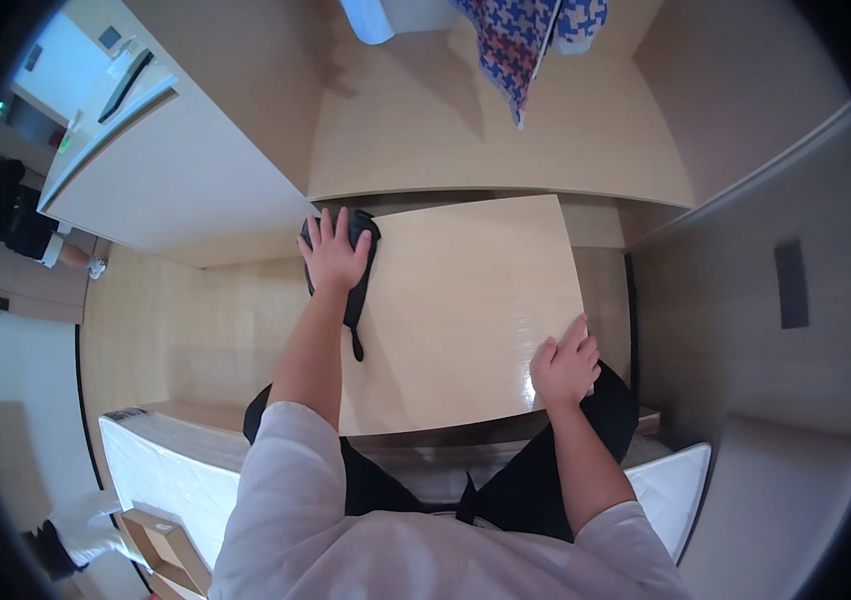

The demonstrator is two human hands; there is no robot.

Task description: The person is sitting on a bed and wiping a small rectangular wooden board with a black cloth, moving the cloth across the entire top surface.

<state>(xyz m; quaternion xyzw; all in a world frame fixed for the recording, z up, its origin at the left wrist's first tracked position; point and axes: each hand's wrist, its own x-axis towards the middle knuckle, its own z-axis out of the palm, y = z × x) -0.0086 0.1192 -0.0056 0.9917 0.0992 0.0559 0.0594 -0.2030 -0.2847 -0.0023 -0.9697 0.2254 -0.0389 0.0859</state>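
A pale wood-coloured board (456,310) lies flat in front of me, across my legs. My left hand (336,258) is spread with its palm down on a black zip pouch (359,290) at the board's left edge. A short strap with a loop end hangs from the pouch toward me. My right hand (568,370) rests on the board's right edge near my knee. Its fingers are stretched out and the thumb stands apart. The board's underside and whatever supports it are hidden.
Ahead is an open wooden wardrobe (386,140) with a patterned garment (516,50) hanging inside. A white mattress (171,455) lies behind me, with an open cardboard box (168,548) on its left. Two other people are at the far left. A grey-brown panel (726,300) stands at the right.
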